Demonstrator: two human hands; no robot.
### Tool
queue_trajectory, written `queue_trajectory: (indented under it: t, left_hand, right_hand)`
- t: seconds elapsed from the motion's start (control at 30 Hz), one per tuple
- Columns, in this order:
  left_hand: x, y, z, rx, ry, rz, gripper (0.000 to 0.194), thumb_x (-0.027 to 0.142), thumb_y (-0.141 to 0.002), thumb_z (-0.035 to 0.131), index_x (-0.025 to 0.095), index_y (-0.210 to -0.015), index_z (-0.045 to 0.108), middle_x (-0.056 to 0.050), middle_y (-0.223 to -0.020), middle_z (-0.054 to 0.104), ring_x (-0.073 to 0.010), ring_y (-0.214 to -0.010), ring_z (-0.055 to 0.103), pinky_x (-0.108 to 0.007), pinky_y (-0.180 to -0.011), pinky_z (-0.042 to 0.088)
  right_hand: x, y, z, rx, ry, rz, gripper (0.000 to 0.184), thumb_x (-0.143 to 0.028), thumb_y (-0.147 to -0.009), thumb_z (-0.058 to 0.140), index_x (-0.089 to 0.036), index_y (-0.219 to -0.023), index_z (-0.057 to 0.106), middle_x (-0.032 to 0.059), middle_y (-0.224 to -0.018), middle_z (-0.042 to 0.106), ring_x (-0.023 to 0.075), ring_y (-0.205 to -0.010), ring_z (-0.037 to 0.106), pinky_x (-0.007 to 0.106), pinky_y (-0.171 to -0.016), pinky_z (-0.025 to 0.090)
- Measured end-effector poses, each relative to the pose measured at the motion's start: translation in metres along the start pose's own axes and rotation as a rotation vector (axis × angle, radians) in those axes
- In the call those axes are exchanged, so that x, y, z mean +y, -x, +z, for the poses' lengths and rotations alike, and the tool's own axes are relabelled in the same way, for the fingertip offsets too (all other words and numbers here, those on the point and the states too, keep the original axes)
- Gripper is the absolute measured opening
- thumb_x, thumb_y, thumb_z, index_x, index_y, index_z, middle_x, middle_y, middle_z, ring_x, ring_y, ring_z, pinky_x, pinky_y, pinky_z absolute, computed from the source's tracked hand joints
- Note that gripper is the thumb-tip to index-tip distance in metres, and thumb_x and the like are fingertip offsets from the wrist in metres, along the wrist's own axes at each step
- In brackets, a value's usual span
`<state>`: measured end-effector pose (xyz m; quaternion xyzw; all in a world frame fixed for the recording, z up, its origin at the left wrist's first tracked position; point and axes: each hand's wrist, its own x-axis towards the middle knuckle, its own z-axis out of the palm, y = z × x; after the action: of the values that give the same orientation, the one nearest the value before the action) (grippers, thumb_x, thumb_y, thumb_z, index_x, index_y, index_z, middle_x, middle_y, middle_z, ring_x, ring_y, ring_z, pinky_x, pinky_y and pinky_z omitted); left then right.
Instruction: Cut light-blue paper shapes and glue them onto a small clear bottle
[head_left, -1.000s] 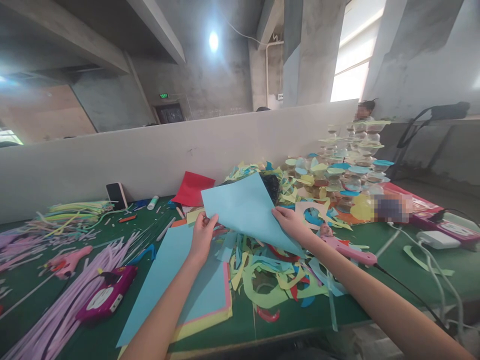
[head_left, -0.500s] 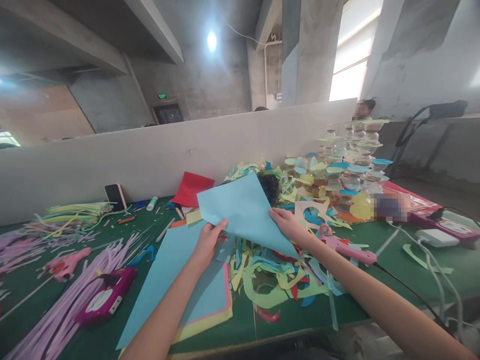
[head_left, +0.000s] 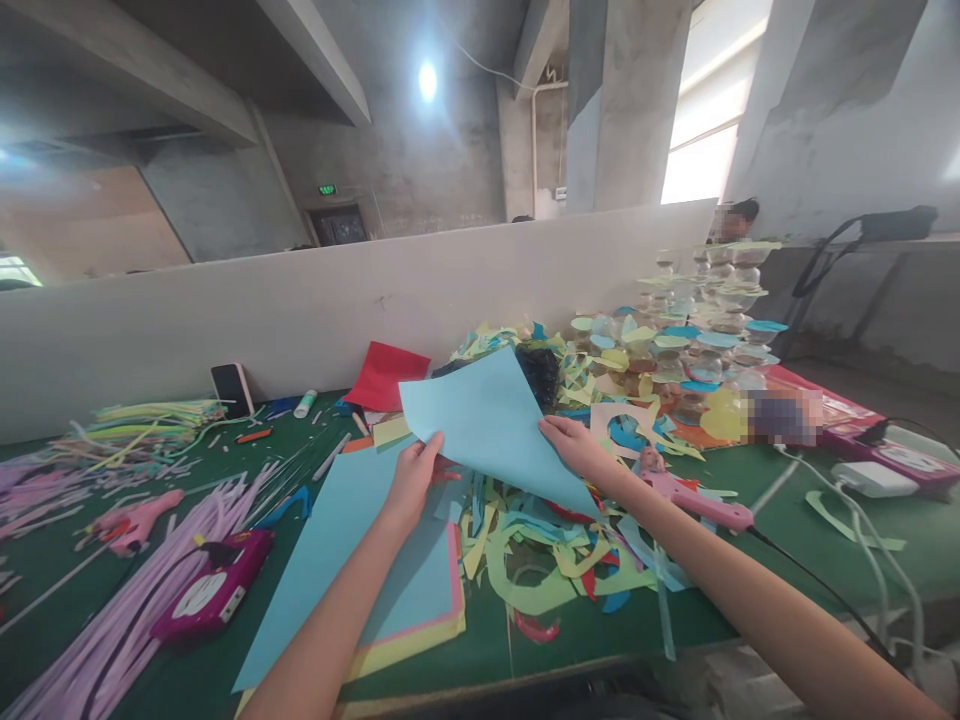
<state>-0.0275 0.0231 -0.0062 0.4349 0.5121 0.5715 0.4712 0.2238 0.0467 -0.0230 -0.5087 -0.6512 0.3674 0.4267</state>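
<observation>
A light blue paper sheet (head_left: 491, 420) is held up above the green table (head_left: 787, 510), tilted with one corner pointing up. My left hand (head_left: 411, 478) pinches its lower left edge. My right hand (head_left: 576, 446) grips its right edge with fingers curled over it. Below my left arm lies a stack of coloured sheets (head_left: 360, 560) with another light blue sheet on top. Under the held sheet spreads a heap of cut paper scraps (head_left: 547, 560) in yellow, blue and red.
A pink glue gun (head_left: 694, 497) with a black cord lies right of my right hand. Purple strips (head_left: 150, 590), a magenta box (head_left: 214, 590) and a phone (head_left: 231, 388) sit at left. A red sheet (head_left: 386, 375), stacked cups with paper discs (head_left: 697, 330) and a white partition (head_left: 300, 310) stand behind.
My left hand slid a little along the sheet's lower edge, right then back left. The sheet stayed raised and barely shifted. My right hand kept its grip.
</observation>
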Motion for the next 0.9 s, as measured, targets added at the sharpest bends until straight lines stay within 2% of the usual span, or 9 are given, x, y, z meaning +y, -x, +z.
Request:
queue_trajectory:
  t: [0.13, 0.27, 0.5, 0.67, 0.8, 0.9]
  left_hand:
    - [0.003, -0.001, 0.0, -0.034, 0.045, 0.011, 0.023, 0.034, -0.079, 0.069, 0.012, -0.082, 0.066, -0.011, -0.085, 0.072, -0.0202, -0.07, 0.069, -0.028, -0.056, 0.058]
    - [0.0, -0.003, -0.001, -0.074, 0.078, 0.004, 0.029, 0.04, -0.084, 0.063, 0.012, -0.086, 0.065, -0.013, -0.088, 0.072, -0.0207, -0.072, 0.07, -0.03, -0.059, 0.06]
    - [-0.01, -0.012, -0.005, -0.064, 0.137, 0.088, 0.028, 0.038, -0.079, 0.07, 0.012, -0.086, 0.063, -0.012, -0.09, 0.073, -0.022, -0.08, 0.071, -0.036, -0.075, 0.06]
    - [-0.008, -0.011, -0.005, -0.076, 0.167, 0.054, 0.03, 0.04, -0.086, 0.061, 0.012, -0.095, 0.065, -0.014, -0.095, 0.073, -0.0229, -0.08, 0.072, -0.038, -0.073, 0.061]
    - [-0.003, -0.01, -0.003, -0.118, 0.218, 0.012, 0.028, 0.036, -0.092, 0.053, 0.012, -0.101, 0.065, -0.014, -0.099, 0.073, -0.0238, -0.081, 0.072, -0.038, -0.072, 0.062]
    - [-0.002, -0.011, -0.003, -0.115, 0.24, -0.031, 0.026, 0.031, -0.094, 0.05, 0.011, -0.1, 0.065, -0.014, -0.094, 0.074, -0.0242, -0.078, 0.073, -0.04, -0.073, 0.062]
  right_hand:
    - [0.003, -0.005, -0.002, -0.007, 0.019, 0.012, 0.045, -0.06, -0.084, 0.047, -0.02, -0.087, 0.066, 0.0033, -0.074, 0.065, 0.0212, -0.067, 0.058, 0.029, -0.057, 0.044]
    - [0.001, -0.005, -0.007, -0.003, 0.032, 0.028, 0.044, -0.059, -0.085, 0.048, -0.02, -0.093, 0.068, 0.0056, -0.082, 0.069, 0.0235, -0.073, 0.061, 0.03, -0.06, 0.046]
    - [-0.006, -0.002, -0.013, 0.0, -0.004, 0.08, 0.04, -0.051, -0.086, 0.052, -0.021, -0.102, 0.072, 0.0074, -0.093, 0.073, 0.0267, -0.082, 0.065, 0.032, -0.067, 0.05]
    - [-0.01, -0.002, -0.016, -0.008, -0.086, 0.144, 0.038, -0.048, -0.087, 0.053, -0.02, -0.106, 0.073, 0.0078, -0.105, 0.073, 0.0273, -0.09, 0.067, 0.031, -0.072, 0.053]
    - [-0.007, -0.002, -0.019, -0.037, -0.171, 0.192, 0.042, -0.051, -0.087, 0.055, -0.022, -0.113, 0.071, 0.0081, -0.119, 0.069, 0.0266, -0.094, 0.068, 0.03, -0.072, 0.055]
    - [-0.004, -0.005, -0.022, -0.017, -0.196, 0.21, 0.045, -0.053, -0.085, 0.058, -0.022, -0.116, 0.07, 0.0092, -0.121, 0.068, 0.0272, -0.096, 0.068, 0.031, -0.074, 0.055]
